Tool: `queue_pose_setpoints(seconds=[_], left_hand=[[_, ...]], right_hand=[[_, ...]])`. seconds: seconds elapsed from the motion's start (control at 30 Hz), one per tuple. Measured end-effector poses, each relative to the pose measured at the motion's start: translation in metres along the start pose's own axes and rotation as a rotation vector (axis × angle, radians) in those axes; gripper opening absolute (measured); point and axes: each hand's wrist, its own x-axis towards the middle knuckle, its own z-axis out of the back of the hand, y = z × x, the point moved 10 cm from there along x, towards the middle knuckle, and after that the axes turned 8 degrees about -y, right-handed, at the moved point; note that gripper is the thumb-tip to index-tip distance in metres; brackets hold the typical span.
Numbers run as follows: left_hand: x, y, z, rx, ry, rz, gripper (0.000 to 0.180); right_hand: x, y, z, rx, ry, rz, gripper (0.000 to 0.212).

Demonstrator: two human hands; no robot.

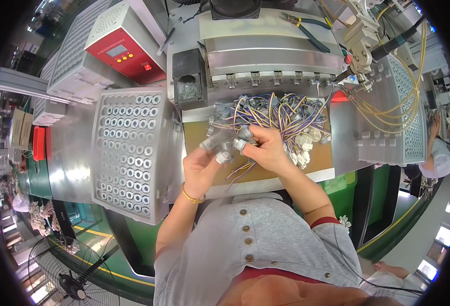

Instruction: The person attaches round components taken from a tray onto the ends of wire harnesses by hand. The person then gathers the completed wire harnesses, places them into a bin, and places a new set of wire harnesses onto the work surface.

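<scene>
At the middle of the bench, my left hand and my right hand meet close together. Grey coverings wrap the fingertips of both. My left thumb and fingers close around a small greyish piece, partly smeared by motion and too small to name. My right thumb and forefinger are pinched; whatever lies between them is hidden. Just below the fingertips, a few loose wire ends show on the brown work mat. Beyond my hands lies a heap of purple, yellow and white wires, with white connectors at its right side.
A grey tray with rows of metal-ringed holes stands left, near a red-and-white control box. Behind the wires runs a metal fixture with small clamps; pliers lie on top. Right are yellow tubes and another tray.
</scene>
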Motion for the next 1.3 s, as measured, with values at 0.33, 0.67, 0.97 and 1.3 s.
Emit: queue_pose_setpoints(seconds=[0.33, 0.67, 0.97, 1.3], left_hand=[[0.001, -0.004, -0.006, 0.032, 0.026, -0.004, 0.038], [0.000, -0.010, -0.006, 0.221, -0.012, -0.102, 0.028], [0.010, 0.018, 0.006, -0.170, -0.169, 0.189, 0.022], [-0.005, 0.057, -0.025, 0.635, 0.053, -0.004, 0.025]], right_hand=[[-0.001, 0.002, 0.000, -0.036, 0.031, -0.002, 0.011], [-0.007, 0.028, -0.003, -0.178, 0.073, 0.253, 0.013], [0.000, 0.000, -0.020, -0.031, 0.160, 0.033, 0.015], [0.037, -0.030, 0.037, 0.263, -0.389, -0.182, 0.009]])
